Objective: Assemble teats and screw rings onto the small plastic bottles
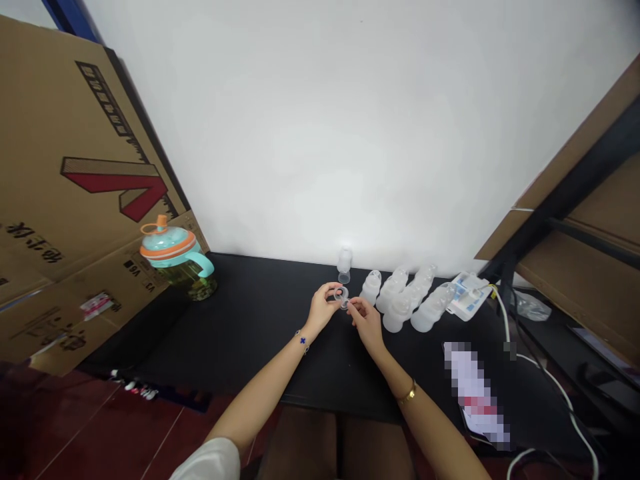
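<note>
Left hand (323, 308) and right hand (367, 323) pinching a clear plastic ring (341, 297) between them

Here's a clear, glossy plastic ring (341, 297) at centre frame, and just right of it, milky frosted plastic bottles (399, 313) with a soft sheen! Underneath, a matt black tabletop (240, 347); lower right, a shiny gold metal bracelet (407, 393); upper left, rough brown cardboard (75, 167)!
</note>
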Motion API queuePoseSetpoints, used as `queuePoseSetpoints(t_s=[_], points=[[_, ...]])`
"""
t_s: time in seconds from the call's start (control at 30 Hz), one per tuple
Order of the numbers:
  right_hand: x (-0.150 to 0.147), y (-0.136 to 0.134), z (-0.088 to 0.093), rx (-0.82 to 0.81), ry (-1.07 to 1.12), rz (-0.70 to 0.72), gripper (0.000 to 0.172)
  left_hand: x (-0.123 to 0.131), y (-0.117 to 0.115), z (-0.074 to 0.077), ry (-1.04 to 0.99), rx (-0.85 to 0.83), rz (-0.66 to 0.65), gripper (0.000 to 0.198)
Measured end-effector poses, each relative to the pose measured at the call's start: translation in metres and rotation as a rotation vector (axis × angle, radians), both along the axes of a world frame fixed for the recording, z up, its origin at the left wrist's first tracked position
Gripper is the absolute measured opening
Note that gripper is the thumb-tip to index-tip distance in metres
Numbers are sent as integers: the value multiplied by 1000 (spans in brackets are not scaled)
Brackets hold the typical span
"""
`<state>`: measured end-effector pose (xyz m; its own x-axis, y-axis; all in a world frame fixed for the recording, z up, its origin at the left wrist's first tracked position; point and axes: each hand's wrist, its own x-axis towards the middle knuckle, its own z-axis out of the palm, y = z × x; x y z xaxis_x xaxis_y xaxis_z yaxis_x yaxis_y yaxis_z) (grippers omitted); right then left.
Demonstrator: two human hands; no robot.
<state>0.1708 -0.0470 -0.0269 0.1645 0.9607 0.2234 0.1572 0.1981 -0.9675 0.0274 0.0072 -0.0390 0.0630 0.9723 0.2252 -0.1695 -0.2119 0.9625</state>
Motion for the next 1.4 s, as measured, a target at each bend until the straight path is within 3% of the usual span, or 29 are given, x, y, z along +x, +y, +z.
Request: queuePoseSetpoints(t_s=[0.53, 0.87, 1.4], points=[[0, 1, 1, -14, 19, -11, 48, 1, 1, -8, 70, 73, -8, 39], [0, 1, 1, -21, 33, -17, 43, 2, 0, -10, 98, 101, -23, 39], [2, 4, -5, -7, 47, -40, 44, 3, -8, -3, 177, 193, -22, 36]])
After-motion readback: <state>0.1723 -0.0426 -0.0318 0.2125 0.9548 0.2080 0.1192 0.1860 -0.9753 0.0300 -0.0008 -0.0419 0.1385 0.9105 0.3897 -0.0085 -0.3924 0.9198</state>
